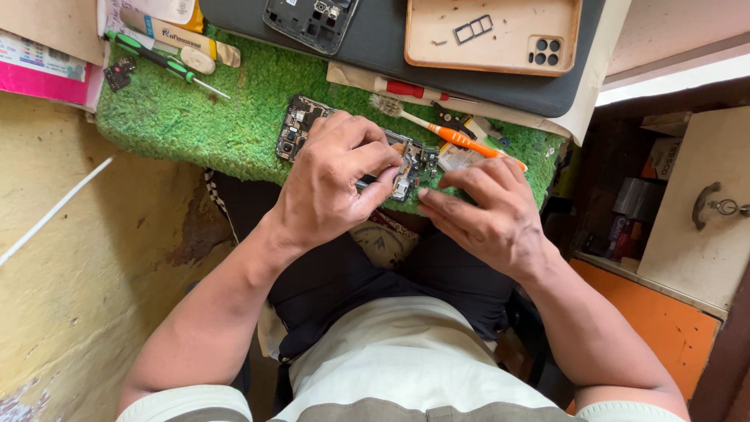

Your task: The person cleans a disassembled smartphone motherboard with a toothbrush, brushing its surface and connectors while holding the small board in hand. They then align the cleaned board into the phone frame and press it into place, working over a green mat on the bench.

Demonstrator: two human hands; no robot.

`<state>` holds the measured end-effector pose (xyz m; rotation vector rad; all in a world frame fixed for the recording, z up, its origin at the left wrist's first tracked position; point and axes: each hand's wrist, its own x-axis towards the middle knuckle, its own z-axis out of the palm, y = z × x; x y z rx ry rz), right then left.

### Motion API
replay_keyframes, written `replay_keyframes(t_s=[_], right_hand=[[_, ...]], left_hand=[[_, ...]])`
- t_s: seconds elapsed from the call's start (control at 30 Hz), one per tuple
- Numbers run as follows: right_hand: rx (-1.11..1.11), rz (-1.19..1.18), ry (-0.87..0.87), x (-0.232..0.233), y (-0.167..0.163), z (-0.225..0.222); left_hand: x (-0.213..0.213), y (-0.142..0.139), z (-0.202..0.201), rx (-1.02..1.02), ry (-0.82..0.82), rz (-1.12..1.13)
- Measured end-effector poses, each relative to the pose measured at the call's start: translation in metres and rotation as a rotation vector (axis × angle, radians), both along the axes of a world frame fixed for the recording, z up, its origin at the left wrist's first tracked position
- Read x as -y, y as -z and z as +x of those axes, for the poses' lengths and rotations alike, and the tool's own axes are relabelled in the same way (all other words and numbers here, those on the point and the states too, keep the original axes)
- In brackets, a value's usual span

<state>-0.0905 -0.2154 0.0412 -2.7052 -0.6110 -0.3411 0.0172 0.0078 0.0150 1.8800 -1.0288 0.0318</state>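
pale shirt (406, 367) nearest the lens, below the green mat (203, 117). green-handled screwdriver (160, 61) on the mat's upper left part. left hand (332, 184) at the mat's near edge, fingers curled down over an opened phone (301, 129) lying on the mat, pinching at its circuit board (414, 164). right hand (488, 207) at the mat's near right edge, fingertips pressed together against that board. orange-handled brush (449, 134) on the mat just beyond the right hand. tan phone case (492, 35) on a dark slab beyond the mat's far edge.
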Motion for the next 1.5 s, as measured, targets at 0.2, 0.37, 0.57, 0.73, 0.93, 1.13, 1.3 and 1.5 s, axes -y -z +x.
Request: replay_keyframes(t_s=[0.2,0.37,0.57,0.73,0.93,1.13,1.3,1.5], right_hand=[[-0.029,0.005,-0.030,0.001,0.007,0.000],[-0.035,0.031,0.002,-0.002,0.009,0.001],[-0.041,0.075,0.024,-0.005,0.007,-0.002],[0.002,0.087,0.067,-0.007,0.010,-0.001],[0.025,0.035,0.037,-0.014,0.015,-0.002],[0.072,-0.031,0.014,-0.021,0.020,-0.003],[0.139,-0.047,-0.011,-0.022,0.020,-0.005],[0.160,-0.051,0.020,-0.026,0.019,-0.006]], left_hand=[[0.002,0.001,0.001,0.003,-0.020,0.009],[0.003,0.002,0.001,0.008,-0.030,0.002],[0.003,0.002,0.001,-0.012,-0.021,-0.015],[0.004,0.002,0.002,-0.007,-0.017,-0.013],[0.004,0.001,0.001,0.004,-0.023,-0.017],[0.004,0.001,0.001,0.002,-0.009,-0.021],[0.004,0.001,0.001,0.004,-0.007,-0.018],[0.005,0.001,0.002,0.008,-0.010,-0.020]])
